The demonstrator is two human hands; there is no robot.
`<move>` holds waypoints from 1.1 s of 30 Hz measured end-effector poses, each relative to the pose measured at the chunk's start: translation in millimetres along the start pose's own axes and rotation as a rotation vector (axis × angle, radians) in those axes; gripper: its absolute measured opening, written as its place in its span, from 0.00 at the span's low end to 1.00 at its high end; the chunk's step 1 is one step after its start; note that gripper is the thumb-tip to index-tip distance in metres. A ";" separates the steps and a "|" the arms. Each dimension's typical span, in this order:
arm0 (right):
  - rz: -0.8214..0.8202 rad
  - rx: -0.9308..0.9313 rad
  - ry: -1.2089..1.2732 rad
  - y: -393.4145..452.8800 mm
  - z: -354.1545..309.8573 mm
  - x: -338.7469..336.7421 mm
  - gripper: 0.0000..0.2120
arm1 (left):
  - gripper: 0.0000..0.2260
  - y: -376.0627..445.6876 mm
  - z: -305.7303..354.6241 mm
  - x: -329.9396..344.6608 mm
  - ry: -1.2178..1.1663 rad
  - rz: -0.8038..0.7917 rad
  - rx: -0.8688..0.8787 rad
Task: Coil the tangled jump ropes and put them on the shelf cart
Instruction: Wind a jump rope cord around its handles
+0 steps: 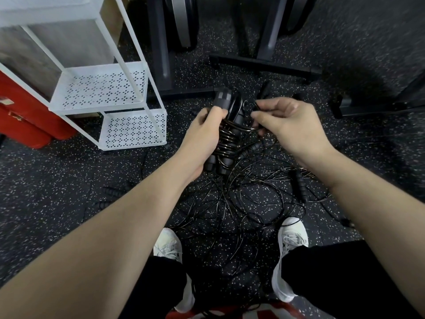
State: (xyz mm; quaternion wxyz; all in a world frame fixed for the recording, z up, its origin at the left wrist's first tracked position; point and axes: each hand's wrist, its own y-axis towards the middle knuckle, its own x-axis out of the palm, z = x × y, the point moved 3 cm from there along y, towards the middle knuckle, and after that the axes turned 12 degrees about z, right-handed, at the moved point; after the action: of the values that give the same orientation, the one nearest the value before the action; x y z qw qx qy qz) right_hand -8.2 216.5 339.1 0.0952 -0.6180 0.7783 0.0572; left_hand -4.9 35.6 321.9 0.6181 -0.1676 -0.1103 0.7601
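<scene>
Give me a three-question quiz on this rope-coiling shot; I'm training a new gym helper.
1. True or false: the left hand grips the coiled rope.
2. What does the right hand pinch? A) a shoe B) a rope strand C) the cart
3. Fill in: the tangled ropes lie on the ____, between the shoes.

Key: 1 true; 2 B; 3 floor. The cart shelves in view hold no rope.

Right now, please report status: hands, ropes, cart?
Left hand grips coiled rope bundle; right hand pinches rope end. Tangled ropes on floor between shoes. Shelf cart to the left, visible shelves bare, path open.
</scene>
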 end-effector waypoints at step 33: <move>0.077 -0.444 -0.412 -17.8 -4.9 15.6 0.19 | 0.07 2.1 1.3 -2.8 0.011 -0.145 0.009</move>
State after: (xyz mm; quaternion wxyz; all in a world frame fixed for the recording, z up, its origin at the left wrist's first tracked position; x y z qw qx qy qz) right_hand 5.4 196.5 340.9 0.1114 -0.5689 0.7340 0.3539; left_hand -6.8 32.5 322.7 0.6729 -0.1603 -0.1152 0.7128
